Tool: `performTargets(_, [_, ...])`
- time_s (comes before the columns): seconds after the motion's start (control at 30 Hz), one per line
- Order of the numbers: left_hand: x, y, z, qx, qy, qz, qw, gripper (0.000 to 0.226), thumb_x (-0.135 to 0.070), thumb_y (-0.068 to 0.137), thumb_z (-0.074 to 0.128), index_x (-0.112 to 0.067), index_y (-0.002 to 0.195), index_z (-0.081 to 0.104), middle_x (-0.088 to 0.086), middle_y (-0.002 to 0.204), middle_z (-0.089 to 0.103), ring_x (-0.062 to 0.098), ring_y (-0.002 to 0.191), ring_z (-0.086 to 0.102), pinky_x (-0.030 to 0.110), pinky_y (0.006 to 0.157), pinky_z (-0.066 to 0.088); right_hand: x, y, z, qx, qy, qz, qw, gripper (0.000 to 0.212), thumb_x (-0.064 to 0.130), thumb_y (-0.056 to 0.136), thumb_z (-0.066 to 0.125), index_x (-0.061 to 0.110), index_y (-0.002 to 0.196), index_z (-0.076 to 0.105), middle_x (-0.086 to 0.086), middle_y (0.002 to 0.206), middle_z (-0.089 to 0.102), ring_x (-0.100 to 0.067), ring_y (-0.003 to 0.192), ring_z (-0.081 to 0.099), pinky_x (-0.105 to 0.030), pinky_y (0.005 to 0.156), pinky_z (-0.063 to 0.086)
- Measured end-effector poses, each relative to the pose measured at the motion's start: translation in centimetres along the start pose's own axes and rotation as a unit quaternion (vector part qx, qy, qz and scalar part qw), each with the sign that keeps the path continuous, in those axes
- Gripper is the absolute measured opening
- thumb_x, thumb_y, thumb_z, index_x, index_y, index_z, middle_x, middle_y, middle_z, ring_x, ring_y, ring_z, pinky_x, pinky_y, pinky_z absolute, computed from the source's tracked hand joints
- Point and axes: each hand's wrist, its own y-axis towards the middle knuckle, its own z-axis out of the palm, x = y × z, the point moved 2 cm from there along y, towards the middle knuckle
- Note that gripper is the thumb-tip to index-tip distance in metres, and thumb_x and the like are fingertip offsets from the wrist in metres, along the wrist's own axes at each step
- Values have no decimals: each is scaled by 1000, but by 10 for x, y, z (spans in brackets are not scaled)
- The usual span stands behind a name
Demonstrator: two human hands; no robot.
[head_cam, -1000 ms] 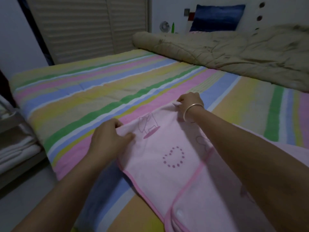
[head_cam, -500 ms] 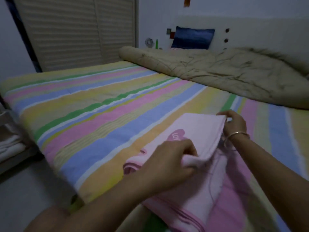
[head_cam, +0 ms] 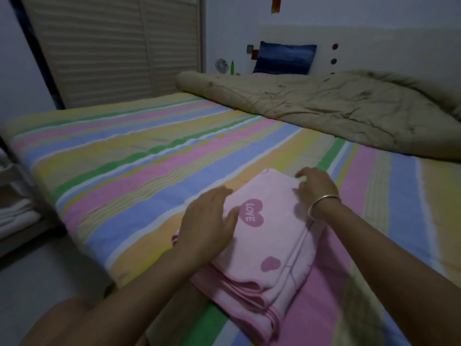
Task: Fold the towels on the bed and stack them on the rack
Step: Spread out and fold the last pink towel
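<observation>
1. The pink towel [head_cam: 272, 248] lay folded in several layers on the striped bed sheet [head_cam: 139, 156], near the bed's front edge. Its stacked edges showed at the end nearest the camera.
2. The top face carried a dark pink heart reading "LOVE" [head_cam: 250, 213]. A smaller plain heart sat nearer the camera.
3. The left hand [head_cam: 208, 223] lay palm down on the towel's left edge. Its fingers were straight and close together, pointing toward the far side of the bed. It gripped nothing. The fingertips were motion-blurred.
4. The right hand [head_cam: 316, 187] rested on the towel's far right corner. Its fingers were loosely spread and slightly bent, with one fingertip reaching toward the far fold. I saw no cloth pinched between them.
5. A metal bangle [head_cam: 321, 204] sat on the right wrist.
6. Both forearms reached in from the lower frame, one on each side of the towel.
7. A rack [head_cam: 25, 237] stood beside the bed at the far left. White folded cloths [head_cam: 17, 216] lay on one shelf. The pink towel was well apart from it.
8. A rumpled beige quilt [head_cam: 324, 111] lay across the head of the bed, with a blue pillow [head_cam: 284, 58] upright behind it against the wall.
9. Louvered doors [head_cam: 112, 46] filled the back left.
</observation>
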Motion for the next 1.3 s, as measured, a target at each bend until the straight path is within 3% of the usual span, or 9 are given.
performTargets(0.1, [13,-19,37,182,168,58,967,90,-63,78,-12,-14,154,-4,4,162,-9,13,144,-22,41,119,-12,26,8,27,64,-34,-107,992,54,23,95,44,19,147,32,-11,154,29,-29,140,26,-39,115,22])
performTargets(0.17, [17,-36,57,270,193,73,941,98,-68,72,-20,-14,153,-12,2,159,-19,9,137,-33,43,116,-20,32,6,44,109,-92,-95,985,62,37,100,31,22,153,5,-3,161,0,-26,147,2,-42,119,4])
performTargets(0.3, [25,-25,44,258,125,58,956,94,-71,78,-2,-19,155,12,-1,161,-2,12,149,-7,41,120,-5,11,1,63,234,-156,-15,959,65,56,97,13,26,153,0,1,161,-2,-28,147,-2,-46,118,-4])
performTargets(0.43, [46,-23,11,51,42,-124,990,58,-60,82,46,-23,126,54,0,128,58,25,119,54,34,96,43,-6,4,56,226,-131,27,965,57,46,99,18,23,152,15,-4,157,25,-30,138,33,-45,112,24])
performTargets(0.6, [80,-22,-10,238,24,-292,926,73,-81,60,65,-20,99,62,-8,102,64,13,91,62,26,77,50,2,10,48,223,-141,36,964,58,50,90,39,16,137,38,-11,135,52,-31,122,50,-43,100,40])
performTargets(0.77, [65,-19,-15,286,-187,-286,895,54,-43,53,89,-14,95,72,8,93,74,15,77,70,33,71,59,17,10,33,209,-170,19,963,57,42,81,56,14,130,46,-10,128,56,-29,115,56,-36,89,44])
performTargets(0.97, [71,15,-57,40,-315,-358,878,34,-15,70,79,-7,101,68,13,86,68,21,66,60,25,55,49,41,0,19,191,-155,-50,968,54,35,75,62,12,123,54,-12,119,62,-30,106,60,-32,85,49])
performTargets(1.1, [120,40,-105,-178,-324,-371,852,44,-20,72,79,2,108,65,12,89,64,17,62,55,20,49,44,71,-7,18,193,93,-17,977,48,42,79,71,6,110,63,-13,108,64,-31,97,60,-31,73,42])
performTargets(1.3, [196,-30,-74,91,-248,-523,810,100,-71,46,80,-1,116,62,15,103,67,31,84,67,42,76,58,76,-34,47,269,168,141,938,73,53,81,67,-5,123,56,-21,120,61,-34,106,60,-32,86,46])
